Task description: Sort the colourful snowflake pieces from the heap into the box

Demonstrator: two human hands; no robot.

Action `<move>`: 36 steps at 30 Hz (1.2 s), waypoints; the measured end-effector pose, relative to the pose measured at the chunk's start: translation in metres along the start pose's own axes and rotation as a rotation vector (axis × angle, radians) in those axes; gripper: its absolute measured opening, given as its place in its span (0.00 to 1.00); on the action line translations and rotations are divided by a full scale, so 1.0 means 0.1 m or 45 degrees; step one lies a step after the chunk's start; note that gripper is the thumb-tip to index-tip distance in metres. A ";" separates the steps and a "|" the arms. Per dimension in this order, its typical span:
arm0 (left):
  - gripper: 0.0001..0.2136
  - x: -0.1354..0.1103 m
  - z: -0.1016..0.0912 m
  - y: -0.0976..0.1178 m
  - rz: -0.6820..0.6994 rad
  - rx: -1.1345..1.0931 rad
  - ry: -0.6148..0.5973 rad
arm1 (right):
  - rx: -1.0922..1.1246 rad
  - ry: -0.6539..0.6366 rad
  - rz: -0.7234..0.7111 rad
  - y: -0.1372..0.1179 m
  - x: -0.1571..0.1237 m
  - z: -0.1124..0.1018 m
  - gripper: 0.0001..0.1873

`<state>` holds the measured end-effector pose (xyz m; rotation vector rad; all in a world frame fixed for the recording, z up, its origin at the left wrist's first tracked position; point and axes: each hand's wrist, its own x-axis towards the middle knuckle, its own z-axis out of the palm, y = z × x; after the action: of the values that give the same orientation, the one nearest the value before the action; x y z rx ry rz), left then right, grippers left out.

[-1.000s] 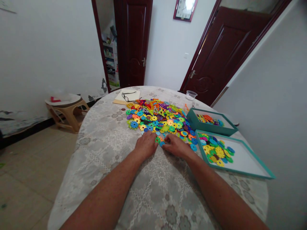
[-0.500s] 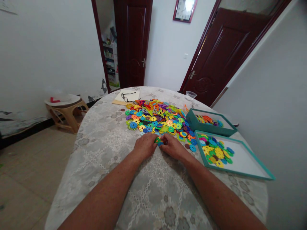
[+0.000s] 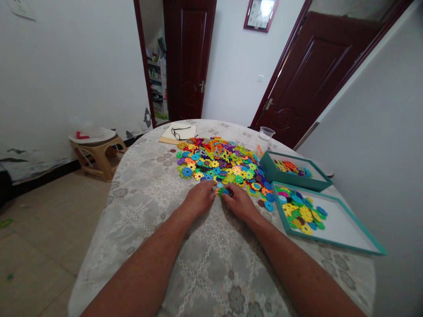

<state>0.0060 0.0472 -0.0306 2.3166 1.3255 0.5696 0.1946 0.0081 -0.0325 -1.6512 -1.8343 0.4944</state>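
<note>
A small group of joined gear-shaped plastic discs [image 3: 224, 192], green, blue and orange, sits between my two hands just in front of a large heap. My right hand [image 3: 241, 201] pinches it from the right with thumb and fingers. My left hand [image 3: 200, 197] is close at its left side, thumb and forefinger a little apart and the other fingers curled under. Whether the left thumb touches the discs I cannot tell. Beyond the hands spreads the heap of toothed discs [image 3: 214, 164] in many colours, partly hidden by my fingers.
A shallow teal-rimmed tray [image 3: 350, 216] on the right holds loose discs. Behind it stands a deeper teal box [image 3: 294, 179] with rows of pieces. Eyeglasses [image 3: 178, 133] lie on a paper pad [image 3: 168, 140]. A clear plastic cup [image 3: 266, 133] stands at the far edge.
My left thumb and forefinger have parted slightly from the discs, which now sit more in my right hand. The whole view has shifted a little.
</note>
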 end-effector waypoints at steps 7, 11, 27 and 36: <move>0.08 -0.02 0.00 -0.04 0.050 0.217 -0.085 | -0.171 -0.107 0.046 0.03 0.10 -0.03 0.11; 0.09 0.00 -0.03 -0.04 -0.004 0.207 -0.100 | -0.258 -0.229 0.158 -0.02 0.21 -0.06 0.11; 0.13 -0.03 -0.20 -0.10 -0.192 0.245 -0.046 | -0.062 -0.227 0.053 -0.12 -0.24 -0.21 0.04; 0.12 -0.07 -0.20 -0.06 -0.110 0.353 -0.097 | 0.070 0.032 0.325 0.29 -0.79 -1.08 0.06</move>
<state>-0.0118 0.0465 -0.0184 2.4538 1.5422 0.2815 0.2906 -0.0785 0.0135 -1.8549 -1.5855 0.6236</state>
